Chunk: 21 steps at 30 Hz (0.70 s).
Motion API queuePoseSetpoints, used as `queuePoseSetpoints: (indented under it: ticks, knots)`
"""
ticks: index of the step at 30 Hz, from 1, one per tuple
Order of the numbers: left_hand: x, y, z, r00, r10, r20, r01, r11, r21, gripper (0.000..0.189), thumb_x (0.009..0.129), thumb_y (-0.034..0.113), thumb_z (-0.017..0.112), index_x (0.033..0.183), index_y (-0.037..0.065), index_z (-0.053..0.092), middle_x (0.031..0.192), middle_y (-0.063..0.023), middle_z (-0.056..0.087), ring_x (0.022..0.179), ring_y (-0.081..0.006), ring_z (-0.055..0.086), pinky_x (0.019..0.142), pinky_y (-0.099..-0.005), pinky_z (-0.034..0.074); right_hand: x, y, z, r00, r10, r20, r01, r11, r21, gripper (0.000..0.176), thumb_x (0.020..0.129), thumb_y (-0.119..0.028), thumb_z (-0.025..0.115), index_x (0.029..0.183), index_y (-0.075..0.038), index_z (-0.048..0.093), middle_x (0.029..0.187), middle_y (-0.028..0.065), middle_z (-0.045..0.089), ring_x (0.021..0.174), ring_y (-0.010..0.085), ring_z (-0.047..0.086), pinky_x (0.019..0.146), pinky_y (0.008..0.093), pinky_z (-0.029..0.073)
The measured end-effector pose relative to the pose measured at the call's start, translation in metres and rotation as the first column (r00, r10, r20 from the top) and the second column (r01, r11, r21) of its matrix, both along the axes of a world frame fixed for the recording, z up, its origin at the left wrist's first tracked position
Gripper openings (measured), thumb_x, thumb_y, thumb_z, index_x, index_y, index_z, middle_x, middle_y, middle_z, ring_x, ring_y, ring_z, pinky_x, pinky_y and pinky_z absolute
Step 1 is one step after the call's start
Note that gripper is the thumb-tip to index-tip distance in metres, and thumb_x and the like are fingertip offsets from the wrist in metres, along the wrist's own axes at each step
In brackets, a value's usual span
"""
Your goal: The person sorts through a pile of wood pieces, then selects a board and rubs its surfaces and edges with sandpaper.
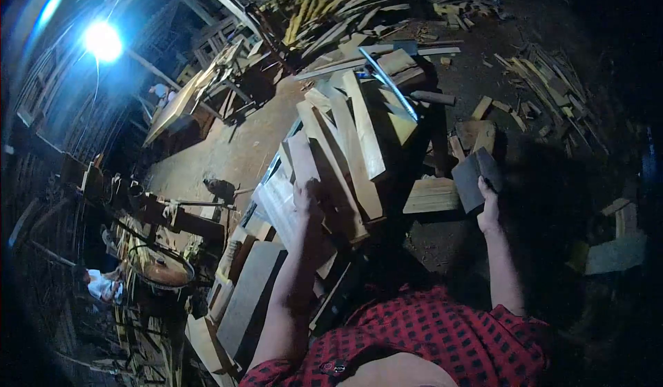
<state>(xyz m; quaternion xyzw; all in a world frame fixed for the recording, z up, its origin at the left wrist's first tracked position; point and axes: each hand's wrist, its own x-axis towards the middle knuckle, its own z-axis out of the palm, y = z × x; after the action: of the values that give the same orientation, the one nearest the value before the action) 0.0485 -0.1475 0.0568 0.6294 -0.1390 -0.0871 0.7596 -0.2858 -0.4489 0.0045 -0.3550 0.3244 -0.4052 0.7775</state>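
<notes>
My left hand point(309, 197) is at the near end of a pale board point(302, 155) that lies among several other planks; its fingers are in shadow and hard to make out. Out to the right, my right hand point(489, 204) grips the lower right edge of a dark flat block point(476, 178), held up above the floor. Long planks point(356, 138) lie side by side between my hands, and a wide pale board point(276, 204) is just left of my left hand.
A blue-edged metal bar point(390, 83) crosses the far planks. Below my right hand's block is a stacked wood piece point(431, 196). Scrap wood point(345, 14) is heaped at the back. Another person point(103, 285) is at the far left.
</notes>
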Motion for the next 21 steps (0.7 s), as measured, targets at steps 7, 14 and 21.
queuePoseSetpoints:
  ticks: [7,14,21]
  knots:
    - [-0.014,0.016,0.062,0.997,-0.064,-0.047,0.066,0.335,0.94,0.048,0.081,0.038,0.063,0.113,0.003,0.052,0.082,-0.0117,0.061,0.065,-0.0162,0.061,0.056,-0.0287,0.05,0.027,0.018,0.004,0.991,0.112,0.078,-0.118,0.99,0.075,0.038,0.081,-0.024,0.064,0.113,-0.005,0.058,0.115,0.0015,0.056,0.108,0.0141,0.05,0.096,0.0309,0.035]
    - [-0.076,-0.074,0.115,0.822,-0.411,0.395,-0.287,0.299,0.91,0.066,0.071,0.052,0.068,0.115,0.004,0.053,0.088,-0.0165,0.063,0.083,-0.0269,0.062,0.076,-0.036,0.048,0.054,0.05,0.008,0.991,0.099,0.084,-0.103,0.994,0.042,0.029,0.081,-0.019,0.066,0.108,-0.007,0.06,0.108,0.0016,0.057,0.102,0.0128,0.051,0.09,0.0306,0.04]
    - [-0.107,-0.157,0.111,0.83,-0.505,0.236,-0.123,0.248,0.961,0.084,0.068,0.054,0.066,0.126,-0.001,0.038,0.105,-0.0256,0.055,0.096,-0.04,0.056,0.079,-0.0456,0.047,0.028,0.053,0.001,0.978,0.206,-0.003,-0.205,0.975,0.087,0.04,0.076,-0.021,0.071,0.11,-0.004,0.059,0.107,0.003,0.059,0.099,0.0149,0.055,0.091,0.0299,0.04]
